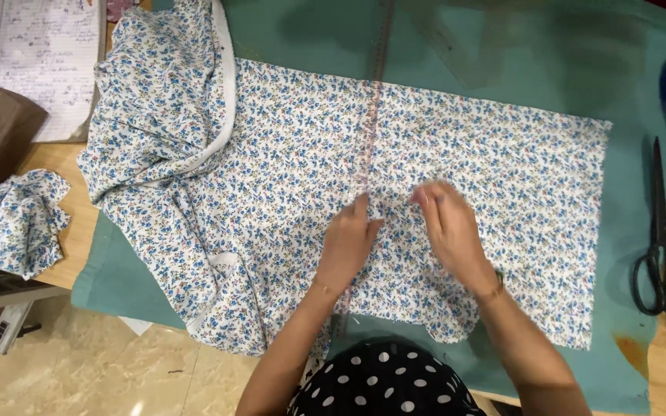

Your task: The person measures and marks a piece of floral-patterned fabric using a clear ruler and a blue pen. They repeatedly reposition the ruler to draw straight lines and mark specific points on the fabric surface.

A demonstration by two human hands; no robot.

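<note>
A black garment with white polka dots (385, 383) is seen at the bottom edge, nearest the camera. Just beyond it, the left hand (346, 245) is laid flat on the floral fabric (495, 200), fingers extended and unclenched, pressing down on a clear ruler (369, 146) that runs away across the cloth. The right hand (450, 229) is placed just beside it on the fabric; its fingertips are blurred, and whether anything is pinched between them cannot be told. The fabric, white with small blue flowers, is spread over a green mat (634, 231) that covers the wooden table (71, 223). Its right portion is laid flat, while its left portion is bunched in folds. Black scissors (659, 243) are rested on the mat, well apart to the right of the cloth. A crumpled scrap of the same floral print (15, 222) is seen on the table at the left. Farther off, a handwritten notebook (48, 54) lies at the far left corner.
</note>
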